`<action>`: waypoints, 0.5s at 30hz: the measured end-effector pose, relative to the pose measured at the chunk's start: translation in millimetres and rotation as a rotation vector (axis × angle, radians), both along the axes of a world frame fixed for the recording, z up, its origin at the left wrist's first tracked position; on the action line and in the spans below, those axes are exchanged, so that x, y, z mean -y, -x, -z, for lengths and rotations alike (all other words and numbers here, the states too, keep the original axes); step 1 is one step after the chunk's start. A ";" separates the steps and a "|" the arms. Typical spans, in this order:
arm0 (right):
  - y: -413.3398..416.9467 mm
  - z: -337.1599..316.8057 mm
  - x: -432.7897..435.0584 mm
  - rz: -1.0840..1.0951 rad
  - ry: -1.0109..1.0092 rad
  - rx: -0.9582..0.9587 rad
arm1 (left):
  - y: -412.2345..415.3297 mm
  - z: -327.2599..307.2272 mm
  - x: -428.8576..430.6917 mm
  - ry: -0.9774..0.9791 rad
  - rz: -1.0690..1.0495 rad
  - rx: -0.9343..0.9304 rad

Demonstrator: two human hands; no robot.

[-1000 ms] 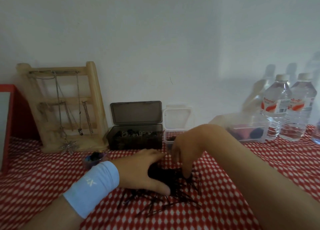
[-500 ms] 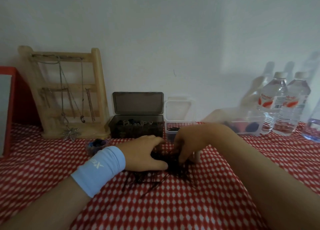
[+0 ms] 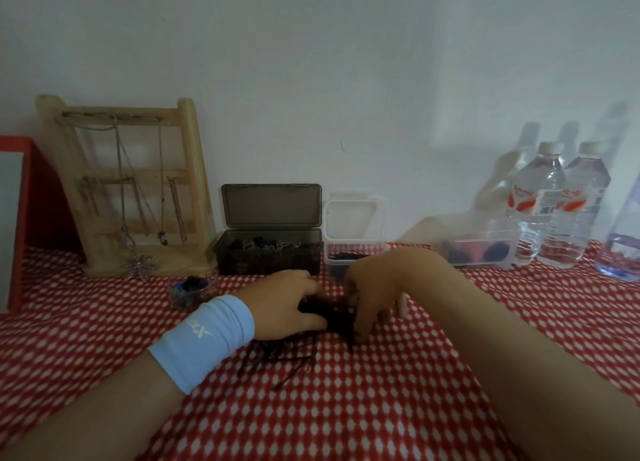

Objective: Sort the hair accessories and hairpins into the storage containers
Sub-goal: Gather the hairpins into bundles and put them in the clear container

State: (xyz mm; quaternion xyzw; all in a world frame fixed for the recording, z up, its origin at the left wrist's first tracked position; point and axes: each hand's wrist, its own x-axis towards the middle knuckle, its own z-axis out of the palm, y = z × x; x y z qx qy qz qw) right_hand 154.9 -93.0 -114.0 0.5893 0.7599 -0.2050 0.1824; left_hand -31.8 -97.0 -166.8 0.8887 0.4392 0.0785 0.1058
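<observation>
A heap of black hairpins (image 3: 311, 336) lies on the red-and-white cloth at the middle. My left hand (image 3: 287, 304), with a light blue wristband, curls round the left side of the heap. My right hand (image 3: 374, 287) has its fingers bent down into the heap's right side and pinches pins. Behind the hands stand an open smoky-grey box (image 3: 268, 256) with dark hair accessories and a small open clear box (image 3: 353, 256) with black pins in it.
A wooden jewellery rack (image 3: 138, 190) with necklaces stands at the back left beside a red frame (image 3: 20, 218). A small clear cup (image 3: 192, 289) of dark hair ties sits left of my hands. A clear tub (image 3: 481, 249) and water bottles (image 3: 561, 204) stand at the back right.
Both hands have drawn the hairpin heap together and a little toward the boxes. The loose pins now spread over less cloth. The view has tilted up slightly.
</observation>
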 end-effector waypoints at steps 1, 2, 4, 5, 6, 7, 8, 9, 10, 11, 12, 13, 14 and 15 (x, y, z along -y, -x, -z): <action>1.3 0.3 0.5 -0.038 -0.033 -0.017 | 1.8 -1.8 -0.5 0.011 0.004 -0.015; 2.1 0.4 0.5 -0.070 -0.082 -0.031 | 3.7 -4.2 -0.6 0.033 0.006 -0.033; 3.7 -0.4 1.5 -0.099 -0.176 -0.048 | 6.0 -8.6 0.7 0.104 -0.006 -0.067; 3.1 0.5 0.4 -0.098 -0.199 -0.047 | 5.6 -9.6 1.9 0.126 -0.014 -0.089; 2.8 0.9 -1.5 -0.097 -0.204 -0.033 | 3.8 -10.1 4.1 0.131 -0.021 -0.118; 3.2 0.5 -2.1 -0.094 -0.202 -0.016 | 1.1 -9.2 6.2 0.115 -0.026 -0.141; 3.8 -0.9 -2.1 -0.099 -0.196 -0.005 | -1.6 -7.3 7.5 0.080 -0.024 -0.143; 4.9 -3.3 -1.3 -0.120 -0.196 0.004 | -3.7 -5.4 8.4 0.039 -0.019 -0.120; 5.8 -5.2 -1.4 -0.156 -0.212 0.015 | -5.0 -4.8 8.9 0.011 -0.009 -0.087; 6.7 -7.2 -1.0 -0.204 -0.232 0.022 | -4.4 -4.9 8.4 0.001 0.008 -0.057; 7.3 -8.1 -0.9 -0.243 -0.241 0.024 | -2.9 -6.5 7.2 0.012 0.026 -0.046; 8.7 -6.6 -1.6 -0.268 -0.231 0.017 | 0.0 -9.2 5.8 0.034 0.042 -0.049; 10.1 -4.0 -2.2 -0.283 -0.194 0.009 | 3.7 -12.7 4.6 0.064 0.046 -0.065; 11.5 1.3 -4.0 -0.297 -0.156 -0.010 | 8.3 -15.6 3.3 0.096 0.032 -0.096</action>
